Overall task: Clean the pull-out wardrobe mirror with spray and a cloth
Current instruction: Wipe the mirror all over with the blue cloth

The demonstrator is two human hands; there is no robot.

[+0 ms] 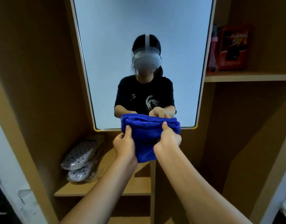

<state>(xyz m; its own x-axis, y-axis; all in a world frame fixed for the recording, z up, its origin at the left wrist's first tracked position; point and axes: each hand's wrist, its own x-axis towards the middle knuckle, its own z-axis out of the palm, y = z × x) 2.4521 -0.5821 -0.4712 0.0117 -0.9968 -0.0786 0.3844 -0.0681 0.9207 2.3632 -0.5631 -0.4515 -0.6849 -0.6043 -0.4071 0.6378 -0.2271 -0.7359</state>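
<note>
Holding a folded, deep-blue plush microfibre cloth (148, 135) between them, both hands reach forward at the bottom edge of the tall pull-out wardrobe mirror (122, 46). The left hand (124, 145) has the cloth's left side in its grip, thumb lying on top of the fabric and the other fingers curled out of sight beneath. The right hand (169, 139) clasps the right side the same way, thumb pointing up over the fold, its fingers hidden under the cloth. Both bare forearms stretch in from the lower edge of the view and converge on the cloth. The cloth's upper edge overlaps the mirror's lower edge, and its thick rolled layers show as soft ridges; whether it touches the glass cannot be told.

The mirror is a rounded-corner pane in a thin pale frame with small yellow caps at its bottom corners (97, 130); its top is cut off by the view. It reflects the person in a dark printed T-shirt wearing a grey headset, with the cloth and hands repeated.

Around the mirror stand matte tan wooden wardrobe panels (42, 78). On the low shelf (106, 189) to the left lie stacked pale perforated slippers (81, 157) in clear crinkled plastic wrap. On the upper right shelf (248, 77) stand a red printed box (234, 49) and, just beside the mirror frame, a pink bottle-like item (213, 52) whose details are too dim to make out.
</note>
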